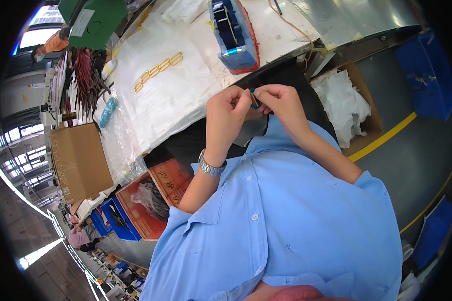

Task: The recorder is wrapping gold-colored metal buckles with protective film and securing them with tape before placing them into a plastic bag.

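My left hand (226, 111), with a metal watch (212, 164) on its wrist, is closed in a pinch just past the table's near edge. Close on its right, my right hand (285, 103) pinches too. Between both sets of fingertips is a small dark teal piece with a brownish part (255, 99); fingers cover most of it, and its kind does not show. On the white sheet (181, 100) to the left lies a row of several gold rectangular buckle frames (158, 72), end to end. Beyond my hands stands a blue tape dispenser (238, 56) on a red base.
A cardboard box with white wrapping (341, 103) stands on the floor at right, near a blue bin (427, 75). At left are a cardboard box (80, 163), an orange crate (145, 228) and hanging dark red strips (88, 75). Other people are far off left.
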The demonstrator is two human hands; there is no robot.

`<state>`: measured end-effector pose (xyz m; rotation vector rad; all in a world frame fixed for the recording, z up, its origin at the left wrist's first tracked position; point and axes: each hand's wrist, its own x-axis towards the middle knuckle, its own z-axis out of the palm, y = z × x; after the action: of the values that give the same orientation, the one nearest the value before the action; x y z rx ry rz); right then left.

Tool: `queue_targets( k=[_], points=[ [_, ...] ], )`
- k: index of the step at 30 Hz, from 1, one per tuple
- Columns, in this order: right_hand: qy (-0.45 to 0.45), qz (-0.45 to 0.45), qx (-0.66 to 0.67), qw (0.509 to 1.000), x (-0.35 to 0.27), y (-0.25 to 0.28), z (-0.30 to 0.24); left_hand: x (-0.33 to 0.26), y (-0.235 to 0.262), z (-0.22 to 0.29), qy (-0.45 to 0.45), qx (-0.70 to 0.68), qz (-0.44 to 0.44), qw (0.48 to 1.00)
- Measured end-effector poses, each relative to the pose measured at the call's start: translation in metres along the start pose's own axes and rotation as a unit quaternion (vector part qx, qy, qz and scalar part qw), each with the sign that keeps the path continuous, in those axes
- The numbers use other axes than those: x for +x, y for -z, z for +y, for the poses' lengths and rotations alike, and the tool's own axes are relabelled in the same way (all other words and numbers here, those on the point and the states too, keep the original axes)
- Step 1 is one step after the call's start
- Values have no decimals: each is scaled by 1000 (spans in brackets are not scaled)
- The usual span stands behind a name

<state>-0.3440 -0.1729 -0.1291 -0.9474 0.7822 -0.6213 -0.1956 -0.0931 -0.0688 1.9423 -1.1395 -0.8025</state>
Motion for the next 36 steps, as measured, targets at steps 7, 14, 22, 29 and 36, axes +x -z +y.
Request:
queue_targets(
  k=[7, 14, 22, 29, 36],
  points=[
    [223, -48, -348, 909, -16, -7, -30, -26, 19, 5, -67, -63, 29, 995],
    [121, -140, -248, 951, -16, -31, -33, -33, 46, -6, -64, -53, 12, 996],
    [-63, -192, -18, 979, 2, -57, -34, -6, 76, -27, -72, -97, 191, 974],
    [74, -192, -248, 947, 5, -54, -16, 34, 105, -80, -137, 226, 271, 925],
    [31, -164, -186, 968, -1, -28, -7, 74, 137, -68, -238, 335, 236, 881]
  ],
)
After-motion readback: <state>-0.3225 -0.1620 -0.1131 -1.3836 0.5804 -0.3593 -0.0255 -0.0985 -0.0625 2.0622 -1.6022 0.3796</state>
